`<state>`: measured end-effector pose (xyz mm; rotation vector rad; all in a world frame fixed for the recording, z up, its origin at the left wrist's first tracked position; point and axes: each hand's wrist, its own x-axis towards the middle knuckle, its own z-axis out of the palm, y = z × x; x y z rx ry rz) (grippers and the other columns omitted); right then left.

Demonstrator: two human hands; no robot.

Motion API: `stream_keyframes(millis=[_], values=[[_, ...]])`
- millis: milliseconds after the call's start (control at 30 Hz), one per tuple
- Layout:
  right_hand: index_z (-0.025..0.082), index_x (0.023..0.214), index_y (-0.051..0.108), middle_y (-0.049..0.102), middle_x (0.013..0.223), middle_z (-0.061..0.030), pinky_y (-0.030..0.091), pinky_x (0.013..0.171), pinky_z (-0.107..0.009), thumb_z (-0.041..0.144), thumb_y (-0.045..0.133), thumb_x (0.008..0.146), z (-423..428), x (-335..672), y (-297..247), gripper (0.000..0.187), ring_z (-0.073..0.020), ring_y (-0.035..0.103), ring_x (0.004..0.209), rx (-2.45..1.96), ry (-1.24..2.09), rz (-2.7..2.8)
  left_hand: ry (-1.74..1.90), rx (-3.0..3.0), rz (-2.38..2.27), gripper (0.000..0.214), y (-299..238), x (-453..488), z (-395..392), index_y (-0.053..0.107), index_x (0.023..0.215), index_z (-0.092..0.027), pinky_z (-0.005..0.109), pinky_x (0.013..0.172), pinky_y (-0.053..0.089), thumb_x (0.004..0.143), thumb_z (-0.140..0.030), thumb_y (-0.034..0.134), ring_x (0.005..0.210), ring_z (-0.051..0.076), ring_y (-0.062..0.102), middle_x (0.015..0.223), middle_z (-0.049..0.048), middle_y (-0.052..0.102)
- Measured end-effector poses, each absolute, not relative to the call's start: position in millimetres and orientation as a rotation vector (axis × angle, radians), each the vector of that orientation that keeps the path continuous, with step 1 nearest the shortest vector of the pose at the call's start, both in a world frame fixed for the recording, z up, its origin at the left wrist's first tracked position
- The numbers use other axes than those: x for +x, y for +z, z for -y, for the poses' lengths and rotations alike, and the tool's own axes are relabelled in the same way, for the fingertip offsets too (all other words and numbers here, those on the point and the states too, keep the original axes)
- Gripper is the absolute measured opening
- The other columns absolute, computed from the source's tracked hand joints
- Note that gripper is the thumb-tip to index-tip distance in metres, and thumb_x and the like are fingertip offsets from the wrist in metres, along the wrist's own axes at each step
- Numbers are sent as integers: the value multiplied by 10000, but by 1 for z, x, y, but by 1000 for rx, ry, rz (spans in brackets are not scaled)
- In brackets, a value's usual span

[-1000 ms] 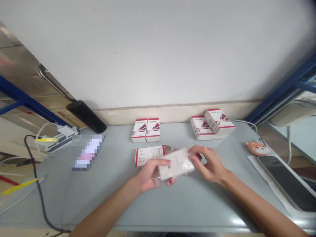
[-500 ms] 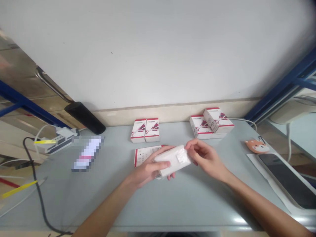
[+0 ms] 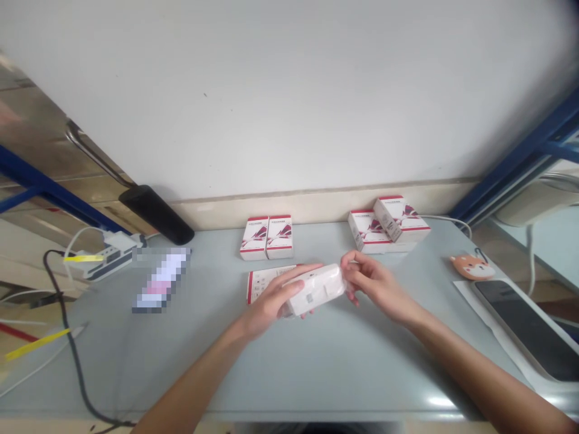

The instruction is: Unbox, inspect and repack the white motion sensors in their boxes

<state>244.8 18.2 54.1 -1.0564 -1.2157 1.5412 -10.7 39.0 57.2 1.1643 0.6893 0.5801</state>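
Observation:
A white wall switch plate [image 3: 316, 290] in clear plastic wrap sits between my hands, just above the table. My left hand [image 3: 274, 300] grips it from below and around its left end. My right hand [image 3: 368, 284] pinches its right end with the fingertips. Behind my left hand, a flat white box with a red edge [image 3: 266, 283] lies on the table, partly hidden by my fingers. Farther back stand a pair of white-and-red boxes [image 3: 266, 238] and a small stack of similar boxes [image 3: 389, 230].
On the grey table lie a black phone [image 3: 529, 328] on white paper, an orange fox-shaped item [image 3: 473, 266], a pixelated object [image 3: 160, 280], and a power strip [image 3: 106, 262] with cables. A wall runs behind the table.
The plate has turned in my hands, its square switches now facing less toward me, and it sits slightly higher. My right hand has moved closer to its right end.

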Motion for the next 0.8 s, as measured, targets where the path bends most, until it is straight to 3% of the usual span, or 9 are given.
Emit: stream_keyframes(millis=[133,267,333,600,800], values=[[228,881,558,551,619,51,410,533,-239,393,694,954,-17,244,54,226,-120,491,582,-1045,1634,1089,568,1181,-722,442,61,-13,-37,643,1452,-374,296,769,566,1029,-490,592,1016,215,708,1550,67,583],[223,872,561,514,607,59,377,545,-228,367,712,935,-15,241,54,218,-109,451,581,-1068,1688,957,595,1421,-779,450,71,-12,-34,642,1463,-388,361,1030,534,1033,-510,587,1368,300,586,1610,20,551],[228,913,571,496,606,65,357,549,-226,355,719,923,-14,240,54,195,-109,432,581,-1086,1702,902,607,1552,-787,469,74,-12,-32,636,1476,-367,386,1108,496,1037,-520,575,1440,321,531,1595,26,570],[222,916,582,466,636,65,332,606,-244,342,725,883,-14,238,53,189,-120,401,619,-1091,1708,871,710,2042,-691,506,61,-9,-27,580,1516,-316,467,1211,430,1010,-300,582,1409,314,560,1500,80,628],[233,971,581,454,665,71,326,624,-259,308,735,847,-15,240,52,211,-132,380,639,-1086,1679,861,752,2382,-640,668,55,-7,-24,504,1541,-339,476,1181,472,912,-153,629,1391,298,570,1581,105,522]])
